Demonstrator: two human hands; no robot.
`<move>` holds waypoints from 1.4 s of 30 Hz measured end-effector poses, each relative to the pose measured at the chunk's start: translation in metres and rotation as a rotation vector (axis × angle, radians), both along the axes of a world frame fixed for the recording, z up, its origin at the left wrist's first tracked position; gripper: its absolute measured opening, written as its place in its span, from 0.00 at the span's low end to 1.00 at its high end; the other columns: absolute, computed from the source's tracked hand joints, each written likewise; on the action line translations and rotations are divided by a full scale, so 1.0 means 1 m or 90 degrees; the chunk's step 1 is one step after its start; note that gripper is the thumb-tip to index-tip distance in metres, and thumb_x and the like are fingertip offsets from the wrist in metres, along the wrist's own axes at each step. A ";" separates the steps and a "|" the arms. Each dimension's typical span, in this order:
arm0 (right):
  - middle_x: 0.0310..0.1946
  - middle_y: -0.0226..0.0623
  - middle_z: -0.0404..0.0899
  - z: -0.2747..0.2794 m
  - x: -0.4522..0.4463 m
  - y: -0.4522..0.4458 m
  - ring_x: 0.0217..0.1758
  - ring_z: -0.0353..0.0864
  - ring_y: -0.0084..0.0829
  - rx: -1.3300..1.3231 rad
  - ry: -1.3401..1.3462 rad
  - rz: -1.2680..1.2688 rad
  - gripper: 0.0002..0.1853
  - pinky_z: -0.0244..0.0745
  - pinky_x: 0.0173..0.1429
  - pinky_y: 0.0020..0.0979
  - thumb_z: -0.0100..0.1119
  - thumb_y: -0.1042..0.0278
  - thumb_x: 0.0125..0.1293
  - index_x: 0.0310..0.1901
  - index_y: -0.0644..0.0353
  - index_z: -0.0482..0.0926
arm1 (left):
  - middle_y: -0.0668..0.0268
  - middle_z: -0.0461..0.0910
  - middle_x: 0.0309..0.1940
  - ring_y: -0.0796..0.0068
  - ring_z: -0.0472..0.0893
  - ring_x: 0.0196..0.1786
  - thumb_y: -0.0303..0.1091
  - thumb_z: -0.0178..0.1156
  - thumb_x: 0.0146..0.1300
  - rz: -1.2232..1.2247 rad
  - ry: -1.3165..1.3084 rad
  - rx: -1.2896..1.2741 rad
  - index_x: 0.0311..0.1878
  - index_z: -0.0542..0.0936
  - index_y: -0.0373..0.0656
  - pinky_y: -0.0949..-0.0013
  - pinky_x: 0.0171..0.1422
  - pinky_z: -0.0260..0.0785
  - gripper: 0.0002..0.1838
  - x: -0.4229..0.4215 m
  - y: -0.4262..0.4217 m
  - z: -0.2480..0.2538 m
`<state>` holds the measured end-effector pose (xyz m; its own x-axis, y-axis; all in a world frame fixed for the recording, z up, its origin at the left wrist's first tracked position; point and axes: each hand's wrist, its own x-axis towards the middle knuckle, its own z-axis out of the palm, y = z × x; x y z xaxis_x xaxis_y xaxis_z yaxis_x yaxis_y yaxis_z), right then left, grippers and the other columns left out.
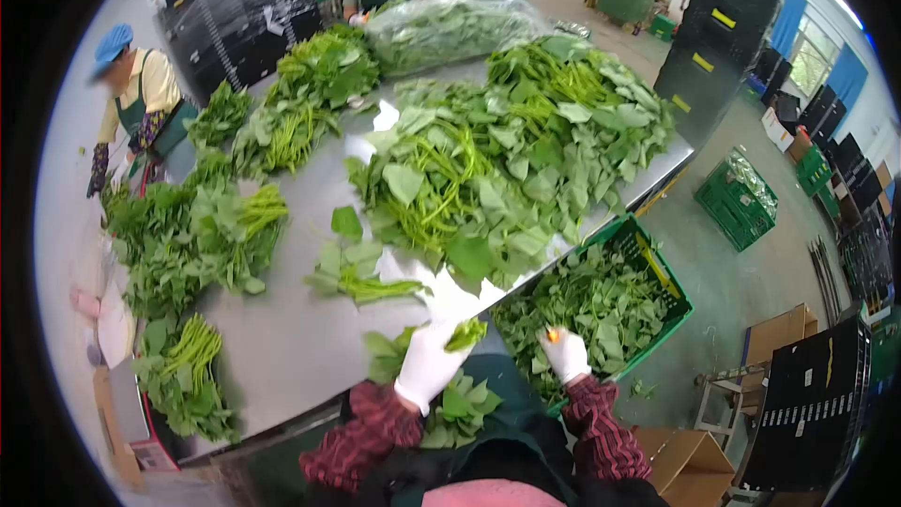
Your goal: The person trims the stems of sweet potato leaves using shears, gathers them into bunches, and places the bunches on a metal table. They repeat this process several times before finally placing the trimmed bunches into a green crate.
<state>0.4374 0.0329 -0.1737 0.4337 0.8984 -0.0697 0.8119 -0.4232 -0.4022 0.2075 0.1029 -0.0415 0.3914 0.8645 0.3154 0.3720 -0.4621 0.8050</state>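
My left hand (430,363), in a white glove, is closed around a bunch of leafy greens (460,404) at the near edge of the metal table (282,305). The cut stems stick out at the top and the leaves hang below. My right hand (566,355), also gloved, is closed on a small orange object (553,334) over the green crate (678,305), which is full of loose leaves. A small bunch (375,287) lies on the table beyond my left hand. Behind it spreads a large pile of greens (535,141).
More bunches (192,347) line the table's left side. A plastic bag of greens (450,28) lies at the back. Two people in aprons (141,84) stand at the far left and far side. Another crate (737,199) and a cardboard box (685,465) are on the floor at right.
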 end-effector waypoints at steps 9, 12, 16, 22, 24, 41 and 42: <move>0.18 0.23 0.71 0.136 -0.099 0.015 0.16 0.63 0.12 0.206 0.815 -0.009 0.10 0.56 0.20 0.18 0.66 0.74 0.55 0.37 0.66 0.77 | 0.55 0.78 0.49 0.60 0.79 0.50 0.21 0.57 0.50 -0.045 -0.069 -0.069 0.58 0.73 0.42 0.67 0.54 0.71 0.27 0.011 -0.023 -0.012; 0.16 0.24 0.71 0.130 -0.102 0.014 0.14 0.64 0.13 0.243 0.776 -0.025 0.09 0.59 0.18 0.19 0.66 0.74 0.56 0.37 0.68 0.79 | 0.60 0.74 0.56 0.65 0.75 0.56 0.22 0.59 0.50 -0.140 -0.090 -0.212 0.63 0.68 0.44 0.69 0.60 0.66 0.32 0.003 -0.026 -0.006; 0.19 0.32 0.74 0.127 -0.095 0.007 0.15 0.68 0.18 0.285 0.765 0.009 0.08 0.63 0.20 0.20 0.65 0.77 0.53 0.32 0.69 0.76 | 0.64 0.60 0.67 0.73 0.61 0.67 0.26 0.65 0.50 -0.439 -0.193 -0.424 0.72 0.50 0.51 0.69 0.70 0.52 0.48 -0.023 -0.007 0.019; 0.20 0.34 0.75 0.141 -0.104 0.009 0.13 0.67 0.17 0.357 0.835 0.019 0.06 0.63 0.19 0.18 0.61 0.77 0.55 0.32 0.68 0.75 | 0.69 0.62 0.64 0.79 0.64 0.62 0.26 0.68 0.49 -0.497 -0.169 -0.562 0.73 0.45 0.56 0.72 0.68 0.55 0.53 -0.045 0.000 0.020; 0.19 0.34 0.74 0.140 -0.107 0.013 0.11 0.65 0.18 0.378 0.863 -0.026 0.06 0.64 0.17 0.19 0.61 0.77 0.56 0.31 0.67 0.73 | 0.71 0.64 0.64 0.82 0.65 0.60 0.24 0.65 0.52 -0.445 -0.295 -0.539 0.73 0.48 0.51 0.74 0.67 0.56 0.48 -0.039 -0.013 0.004; 0.15 0.25 0.64 0.131 -0.082 0.054 0.12 0.61 0.18 0.188 0.835 -0.055 0.08 0.60 0.18 0.21 0.53 0.66 0.67 0.37 0.62 0.72 | 0.69 0.68 0.24 0.73 0.72 0.30 0.26 0.50 0.53 0.362 0.927 0.624 0.66 0.64 0.54 0.66 0.41 0.64 0.33 -0.231 0.195 0.178; 0.15 0.25 0.64 0.126 -0.086 0.055 0.12 0.61 0.18 0.157 0.853 -0.075 0.07 0.61 0.17 0.22 0.53 0.67 0.66 0.36 0.62 0.71 | 0.68 0.69 0.25 0.72 0.72 0.31 0.26 0.51 0.53 0.366 0.964 0.652 0.67 0.63 0.54 0.64 0.44 0.65 0.33 -0.240 0.220 0.177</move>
<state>0.3518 0.0878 -0.0473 0.2359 0.9113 -0.3376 -0.2915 -0.2651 -0.9191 -0.0328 0.3228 0.1359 0.5640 0.7034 0.4326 0.6567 -0.0644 -0.7514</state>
